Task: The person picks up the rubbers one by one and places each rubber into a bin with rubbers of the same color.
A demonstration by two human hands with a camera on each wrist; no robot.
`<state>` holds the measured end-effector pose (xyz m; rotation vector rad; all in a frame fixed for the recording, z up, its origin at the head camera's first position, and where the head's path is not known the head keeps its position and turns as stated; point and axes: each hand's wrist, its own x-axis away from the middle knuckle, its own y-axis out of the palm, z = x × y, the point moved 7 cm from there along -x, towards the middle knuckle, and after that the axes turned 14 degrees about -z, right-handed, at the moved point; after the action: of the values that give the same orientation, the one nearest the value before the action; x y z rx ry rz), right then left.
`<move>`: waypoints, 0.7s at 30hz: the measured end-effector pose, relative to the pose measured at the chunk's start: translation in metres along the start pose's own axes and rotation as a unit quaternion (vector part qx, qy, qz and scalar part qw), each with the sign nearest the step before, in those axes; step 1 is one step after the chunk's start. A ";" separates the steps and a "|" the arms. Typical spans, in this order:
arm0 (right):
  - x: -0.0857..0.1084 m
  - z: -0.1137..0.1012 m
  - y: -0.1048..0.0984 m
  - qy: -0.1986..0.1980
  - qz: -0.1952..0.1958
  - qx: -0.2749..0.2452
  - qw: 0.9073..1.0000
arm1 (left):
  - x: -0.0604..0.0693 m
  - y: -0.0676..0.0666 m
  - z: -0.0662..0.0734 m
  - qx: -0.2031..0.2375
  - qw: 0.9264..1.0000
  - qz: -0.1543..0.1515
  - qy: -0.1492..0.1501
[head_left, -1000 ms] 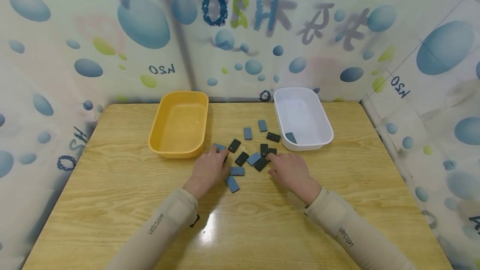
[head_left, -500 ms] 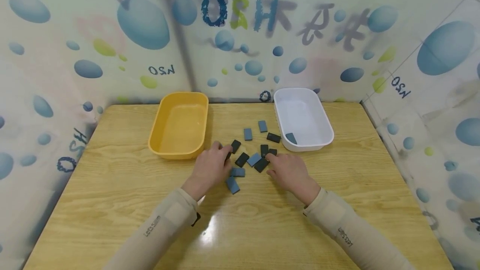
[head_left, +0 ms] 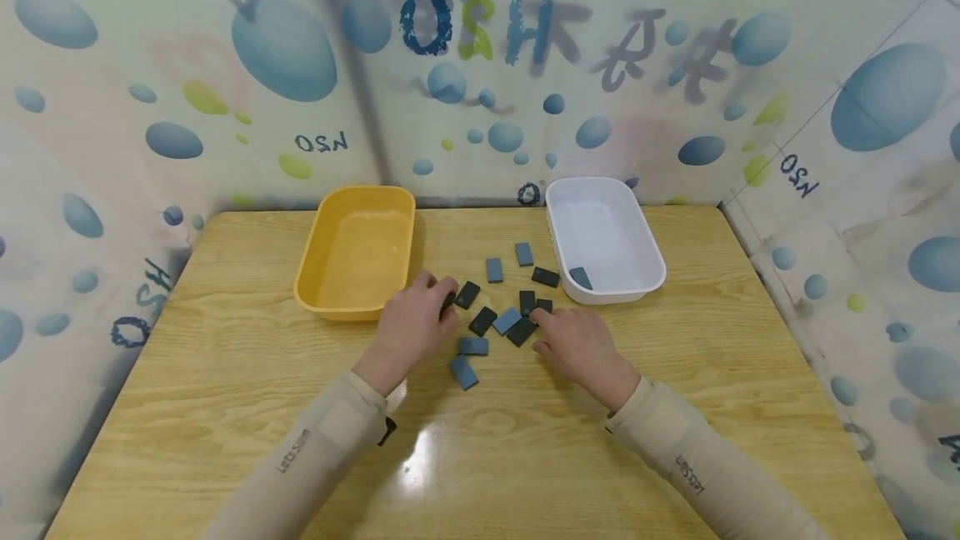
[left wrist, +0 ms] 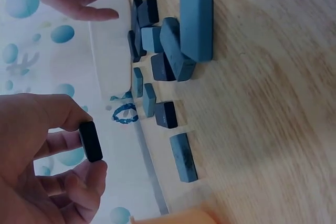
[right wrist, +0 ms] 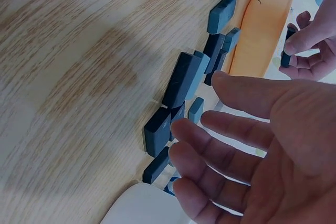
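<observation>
My left hand (head_left: 412,323) is raised a little over the table, pinching a black rectangular block (left wrist: 91,141) between thumb and fingertips. Beneath it, close to the yellow tub, lies a blue block (left wrist: 184,157) that the hand hides in the head view. My right hand (head_left: 581,348) hovers with loosely bent fingers by a black block (head_left: 521,332) at the right of the scattered pile; its palm holds nothing in the right wrist view. Between the hands lie several more black blocks (head_left: 482,322) and blue blocks (head_left: 473,346), some touching one another.
The yellow tub (head_left: 318,252) stands at the back left, with bare inside. At the back right is a white tub (head_left: 652,261) with one blue block (head_left: 580,277) in its near left corner. A patterned wall rises behind the wooden table (head_left: 495,448).
The left hand has lifted the black block from the pile and drawn slightly left with it. My right hand stays nearly still.
</observation>
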<state>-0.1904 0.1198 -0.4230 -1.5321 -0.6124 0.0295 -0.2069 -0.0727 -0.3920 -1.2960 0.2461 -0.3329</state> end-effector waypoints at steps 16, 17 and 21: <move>0.002 -0.004 0.000 -0.007 0.005 0.004 1.000 | -0.002 -0.025 -0.025 0.009 1.000 0.006 -0.029; 0.002 -0.004 0.000 -0.007 0.005 0.004 1.000 | -0.002 -0.026 -0.028 0.009 0.999 0.005 -0.031; 0.002 -0.003 0.001 -0.004 0.002 -0.002 1.000 | -0.002 -0.031 -0.040 0.012 0.999 -0.004 -0.046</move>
<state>-0.1871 0.1176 -0.4225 -1.5368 -0.6155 0.0374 -0.2264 -0.1149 -0.3727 -1.2849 0.1583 -0.2823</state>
